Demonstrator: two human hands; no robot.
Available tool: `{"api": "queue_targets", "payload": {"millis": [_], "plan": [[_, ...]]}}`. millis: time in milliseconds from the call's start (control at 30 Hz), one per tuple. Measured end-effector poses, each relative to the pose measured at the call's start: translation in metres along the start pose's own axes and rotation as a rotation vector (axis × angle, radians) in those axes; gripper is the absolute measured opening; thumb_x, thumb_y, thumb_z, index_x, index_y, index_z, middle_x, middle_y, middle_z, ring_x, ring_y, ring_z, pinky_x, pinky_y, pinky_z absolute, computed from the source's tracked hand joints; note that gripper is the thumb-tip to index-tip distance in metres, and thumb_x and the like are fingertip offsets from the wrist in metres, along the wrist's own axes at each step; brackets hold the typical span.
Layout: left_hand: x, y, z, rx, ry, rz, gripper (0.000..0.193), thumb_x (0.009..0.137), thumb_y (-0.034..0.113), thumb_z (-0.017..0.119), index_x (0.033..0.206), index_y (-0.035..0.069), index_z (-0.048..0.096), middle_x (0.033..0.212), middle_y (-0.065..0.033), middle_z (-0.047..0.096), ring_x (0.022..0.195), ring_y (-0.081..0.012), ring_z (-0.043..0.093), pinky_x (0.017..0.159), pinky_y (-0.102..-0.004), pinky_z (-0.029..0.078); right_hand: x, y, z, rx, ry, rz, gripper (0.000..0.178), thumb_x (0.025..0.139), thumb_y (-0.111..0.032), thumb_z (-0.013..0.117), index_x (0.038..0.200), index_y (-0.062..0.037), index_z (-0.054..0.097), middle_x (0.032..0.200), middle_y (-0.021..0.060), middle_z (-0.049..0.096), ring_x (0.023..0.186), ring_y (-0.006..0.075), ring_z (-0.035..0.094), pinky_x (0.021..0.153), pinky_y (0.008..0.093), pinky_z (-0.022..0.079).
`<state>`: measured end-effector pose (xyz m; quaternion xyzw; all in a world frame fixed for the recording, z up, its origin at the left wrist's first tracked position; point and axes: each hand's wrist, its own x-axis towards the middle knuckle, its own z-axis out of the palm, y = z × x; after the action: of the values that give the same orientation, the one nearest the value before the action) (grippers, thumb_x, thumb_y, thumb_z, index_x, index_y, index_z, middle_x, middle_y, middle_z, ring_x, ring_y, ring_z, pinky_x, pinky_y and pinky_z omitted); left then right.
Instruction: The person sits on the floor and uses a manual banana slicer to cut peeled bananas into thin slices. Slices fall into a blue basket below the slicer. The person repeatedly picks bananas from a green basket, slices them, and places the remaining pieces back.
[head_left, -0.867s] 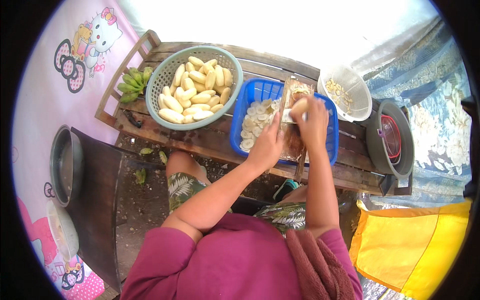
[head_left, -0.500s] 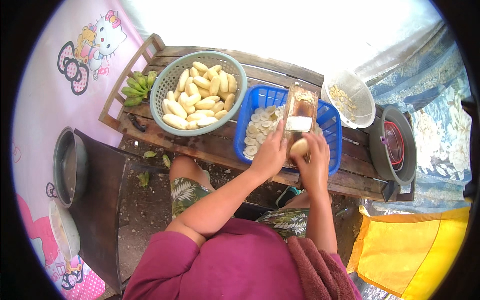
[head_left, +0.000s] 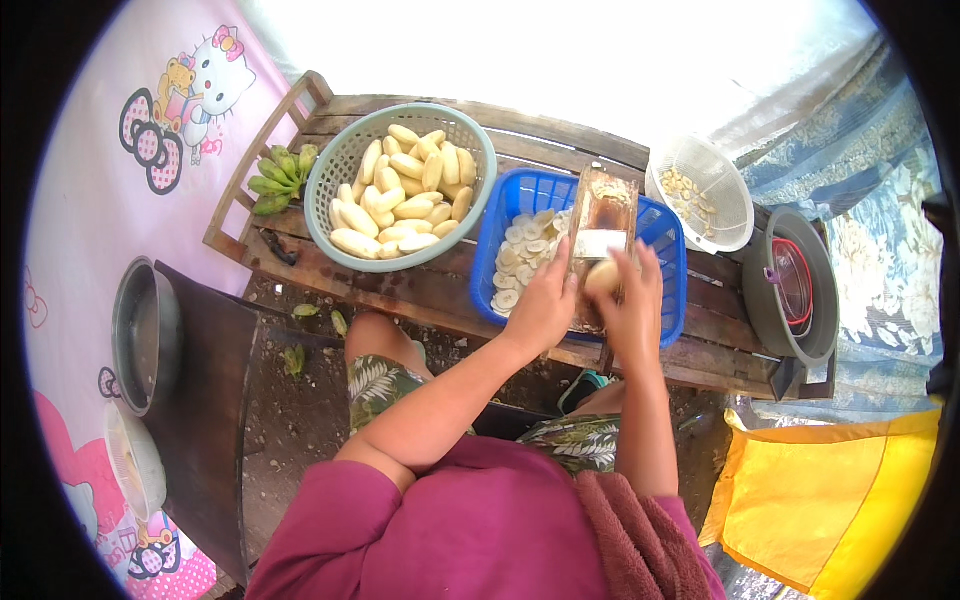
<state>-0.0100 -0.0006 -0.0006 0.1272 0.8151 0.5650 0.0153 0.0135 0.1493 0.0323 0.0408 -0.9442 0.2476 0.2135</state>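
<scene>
Head view: the left fingers (head_left: 563, 268) are wrapped on the near left edge of the wooden slicer (head_left: 607, 215); the right fingers (head_left: 645, 264) curl round a peeled banana (head_left: 603, 278) over it. Beneath them sits the blue plastic basket (head_left: 672, 302), banana slices (head_left: 516, 256) left of the left fingers; farther left, a grey-green colander (head_left: 338, 162) of peeled bananas (head_left: 405, 195) stands on the wooden surface (head_left: 340, 286)

Wooden slicer (head_left: 606, 212) crossing middle of blue basket (head_left: 657, 228), green colander (head_left: 325, 190) blocking basket's ten o'clock, white strainer (head_left: 732, 190) blocking two, passage over bench slats (head_left: 560, 142) at twelve
</scene>
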Motion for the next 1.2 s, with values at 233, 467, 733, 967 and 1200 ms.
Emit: {"api": "queue_targets", "payload": {"millis": [233, 467, 733, 967, 1200], "plan": [[-0.003, -0.005, 0.004, -0.012, 0.02, 0.037, 0.059, 0.1, 0.012, 0.047, 0.152, -0.003, 0.026, 0.135, -0.0329, 0.049, 0.127, -0.0449, 0.048, 0.107, -0.0442, 0.037, 0.044, 0.021, 0.021, 0.008, 0.046, -0.02, 0.056, 0.081, -0.027, 0.076, 0.132, -0.0159, 0.058, 0.147, 0.0239, 0.043, 0.139, 0.0435, 0.036, 0.113, 0.0561, 0.028], [0.0, -0.002, 0.002, 0.065, 0.023, 0.035, 0.059, 0.099, 0.014, 0.046, 0.153, -0.003, 0.026, 0.126, -0.0343, 0.052, 0.116, -0.0473, 0.053, 0.101, -0.0483, 0.042, 0.056, 0.024, 0.02, -0.086, 0.017, 0.056, 0.056, 0.081, -0.027, 0.076, 0.134, -0.0198, 0.057, 0.148, 0.0216, 0.042, 0.143, 0.0416, 0.032, 0.116, 0.0561, 0.023], [-0.002, -0.006, 0.004, 0.013, 0.029, 0.045, 0.059, 0.1, 0.014, 0.046, 0.153, -0.003, 0.025, 0.13, -0.0339, 0.051, 0.12, -0.0461, 0.051, 0.103, -0.0458, 0.041, 0.008, 0.014, 0.009, -0.029, 0.033, -0.013, 0.057, 0.078, -0.024, 0.079, 0.132, -0.0193, 0.059, 0.145, 0.0218, 0.045, 0.141, 0.0439, 0.034, 0.114, 0.0551, 0.026], [-0.001, -0.001, 0.001, 0.043, -0.003, -0.022, 0.06, 0.099, 0.012, 0.047, 0.153, -0.002, 0.024, 0.139, -0.0329, 0.047, 0.129, -0.0447, 0.046, 0.11, -0.0437, 0.036, 0.082, 0.03, 0.031, -0.035, 0.01, 0.051, 0.052, 0.082, -0.028, 0.075, 0.13, -0.0167, 0.059, 0.143, 0.0222, 0.047, 0.138, 0.0441, 0.036, 0.114, 0.0539, 0.027], [-0.002, -0.009, 0.009, 0.068, 0.103, 0.085, 0.06, 0.099, 0.018, 0.045, 0.154, 0.003, 0.026, 0.128, -0.036, 0.049, 0.113, -0.0511, 0.055, 0.097, -0.0521, 0.046, -0.032, -0.005, -0.007, -0.06, -0.094, 0.027, 0.055, 0.079, -0.02, 0.078, 0.13, -0.0166, 0.059, 0.144, 0.0234, 0.044, 0.139, 0.0453, 0.035, 0.115, 0.0551, 0.026]]}}
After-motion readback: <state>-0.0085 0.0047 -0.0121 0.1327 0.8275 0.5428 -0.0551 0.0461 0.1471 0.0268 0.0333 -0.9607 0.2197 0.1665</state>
